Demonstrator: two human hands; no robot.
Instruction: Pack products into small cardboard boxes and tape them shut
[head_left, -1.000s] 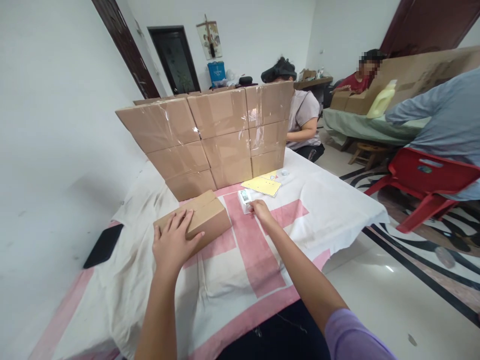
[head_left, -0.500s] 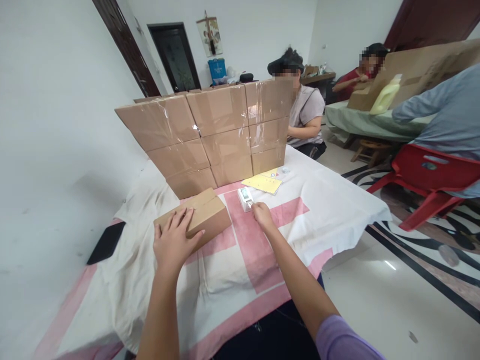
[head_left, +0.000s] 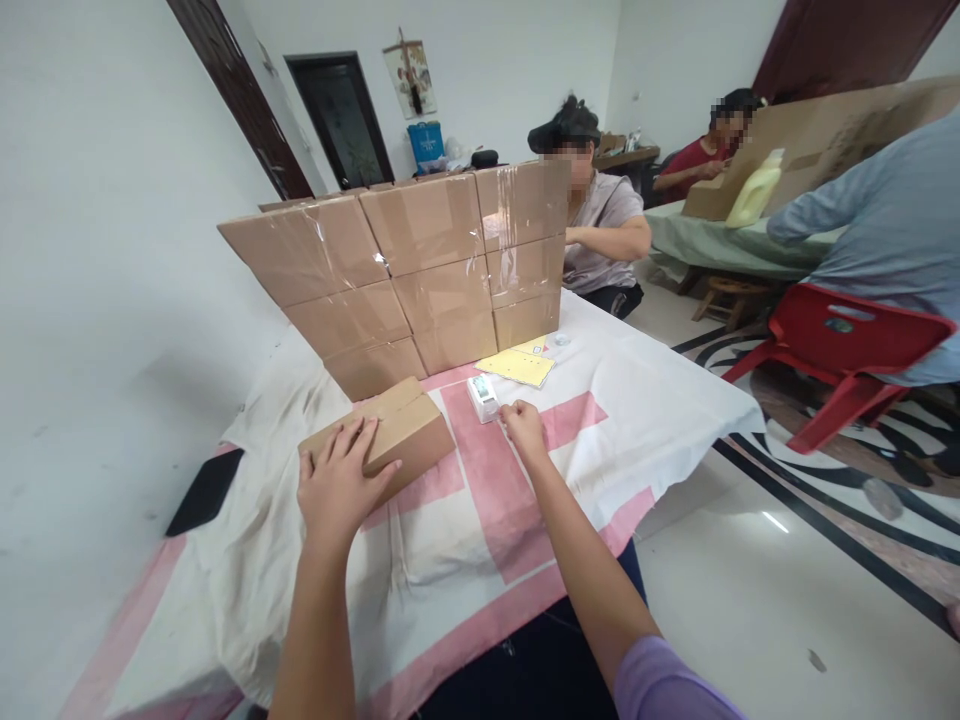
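Note:
My left hand (head_left: 341, 490) lies with spread fingers on a closed brown cardboard box (head_left: 409, 415), the thumb along its near side. My right hand (head_left: 523, 430) is closed in a pinch just right of a small white block with a green-printed top (head_left: 482, 397), perhaps a stack of labels. Whatever those fingertips hold, if anything, is too small to make out. Beyond the block lie yellow sheets (head_left: 517, 366), flat on the white and pink cloth (head_left: 517, 530).
A wall of taped cardboard boxes (head_left: 442, 270) stands at the table's back. A black flat object (head_left: 204, 492) lies at the left edge. One person (head_left: 611, 225) sits behind the boxes; others work at another table, near a red chair (head_left: 847, 350).
My right hand has drawn slightly away from the white block, still pinched. My left hand stays on the cardboard box. The whole view has shifted a little.

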